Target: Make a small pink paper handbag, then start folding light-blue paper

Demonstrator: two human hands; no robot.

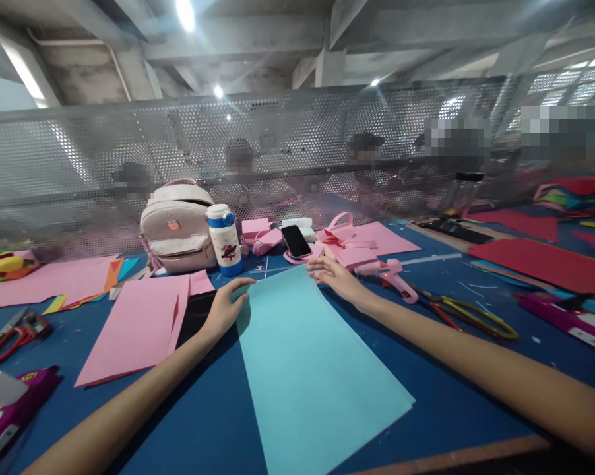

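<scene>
A light blue sheet of paper lies lengthwise in front of me, with a second layer showing along its right edge. Its far end curves up slightly. At its far left corner, my left hand has the thumb and fingers closed around the edge. My right hand is at the far right corner, its fingers apart and their tips touching or just beside the paper. Beyond the sheet is a black phone. A pink glue gun rests to the right of my right hand.
Pink paper lies left of my forearm. A pale backpack and a bottle stand behind. Scissors lie right, more scissors left. Purple devices sit at both sides. A perforated metal screen crosses the back.
</scene>
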